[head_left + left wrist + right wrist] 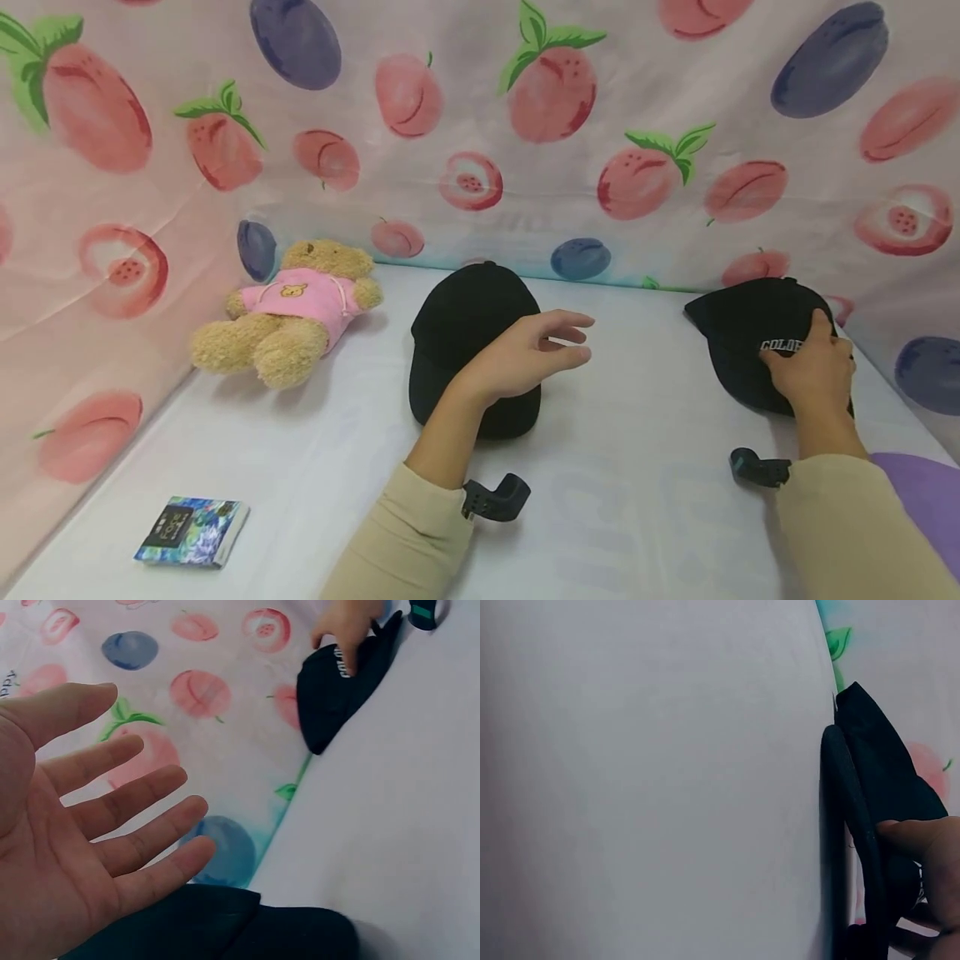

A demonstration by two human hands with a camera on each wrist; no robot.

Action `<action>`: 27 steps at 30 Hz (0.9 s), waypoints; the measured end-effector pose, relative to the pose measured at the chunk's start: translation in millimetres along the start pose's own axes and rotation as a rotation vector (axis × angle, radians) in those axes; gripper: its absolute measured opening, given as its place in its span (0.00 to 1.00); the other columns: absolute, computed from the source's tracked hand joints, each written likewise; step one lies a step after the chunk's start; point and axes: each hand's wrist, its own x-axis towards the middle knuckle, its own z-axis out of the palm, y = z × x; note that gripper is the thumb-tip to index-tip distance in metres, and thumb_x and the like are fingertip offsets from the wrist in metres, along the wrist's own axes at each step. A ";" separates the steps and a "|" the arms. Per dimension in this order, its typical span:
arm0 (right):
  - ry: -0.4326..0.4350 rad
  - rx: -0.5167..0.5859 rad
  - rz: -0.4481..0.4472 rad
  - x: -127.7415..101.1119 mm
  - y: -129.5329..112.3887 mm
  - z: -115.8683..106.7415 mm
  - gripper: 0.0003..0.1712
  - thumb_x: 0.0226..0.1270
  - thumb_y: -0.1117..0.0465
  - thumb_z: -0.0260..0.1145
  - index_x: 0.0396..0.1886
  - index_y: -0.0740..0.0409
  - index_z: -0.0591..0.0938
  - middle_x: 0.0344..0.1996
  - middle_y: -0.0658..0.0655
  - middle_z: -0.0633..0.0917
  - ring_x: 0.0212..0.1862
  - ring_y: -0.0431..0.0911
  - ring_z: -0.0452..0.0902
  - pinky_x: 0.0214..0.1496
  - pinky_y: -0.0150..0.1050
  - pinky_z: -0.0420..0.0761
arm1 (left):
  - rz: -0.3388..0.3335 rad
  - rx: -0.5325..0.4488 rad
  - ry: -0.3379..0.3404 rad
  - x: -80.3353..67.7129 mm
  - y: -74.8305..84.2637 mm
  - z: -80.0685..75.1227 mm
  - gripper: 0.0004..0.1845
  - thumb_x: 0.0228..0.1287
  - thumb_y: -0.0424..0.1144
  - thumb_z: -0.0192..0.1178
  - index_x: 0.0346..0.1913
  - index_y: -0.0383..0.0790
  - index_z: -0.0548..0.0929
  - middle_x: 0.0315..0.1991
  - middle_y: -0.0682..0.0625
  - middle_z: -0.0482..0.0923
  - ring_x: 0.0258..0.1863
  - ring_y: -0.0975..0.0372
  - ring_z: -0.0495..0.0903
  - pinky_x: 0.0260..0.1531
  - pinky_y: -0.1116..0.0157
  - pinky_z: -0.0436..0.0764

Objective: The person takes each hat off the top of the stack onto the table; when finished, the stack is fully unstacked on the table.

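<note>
On the right, my right hand (817,371) grips a black cap (738,321) with white lettering on its front. The right wrist view shows the thumb of that hand (941,851) pressed on the dark cloth of the cap (881,765), other fingers curled at the frame's edge. A second black cap (468,312) sits in the middle of the table, brim toward me. Over its right side hovers my left hand (517,358), holding nothing. Its fingers are spread and palm bare in the left wrist view, with the middle cap (292,930) below.
A teddy bear (307,292) in a pink shirt lies at the back left of the white table (622,483). A small colourful box-like book (198,533) is at the front left. Something purple (926,500) lies by my right sleeve. Fruit-patterned cloth (465,100) hangs behind.
</note>
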 end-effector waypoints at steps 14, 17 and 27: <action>0.027 0.019 0.069 16.2 4.0 3.1 0.50 0.76 0.57 0.57 0.83 0.63 0.37 0.75 0.86 0.45 0.76 0.81 0.45 0.75 0.75 0.54 | 0.085 -0.064 0.114 -24.2 9.6 -34.5 0.25 0.74 0.42 0.62 0.72 0.47 0.76 0.64 0.50 0.79 0.63 0.60 0.80 0.66 0.59 0.78; 0.025 0.015 0.069 18.7 5.2 2.1 0.49 0.75 0.58 0.56 0.83 0.63 0.37 0.75 0.86 0.47 0.75 0.81 0.47 0.75 0.74 0.54 | 0.100 -0.082 0.160 -30.9 11.3 -42.6 0.25 0.74 0.41 0.62 0.71 0.46 0.76 0.64 0.49 0.79 0.63 0.58 0.81 0.67 0.56 0.77; 0.033 0.027 0.061 27.6 12.0 0.3 0.49 0.74 0.59 0.54 0.82 0.65 0.38 0.74 0.87 0.49 0.74 0.82 0.49 0.75 0.74 0.54 | 0.101 -0.163 0.266 -46.9 6.9 -68.3 0.25 0.76 0.37 0.59 0.72 0.41 0.74 0.66 0.38 0.77 0.65 0.44 0.79 0.65 0.49 0.78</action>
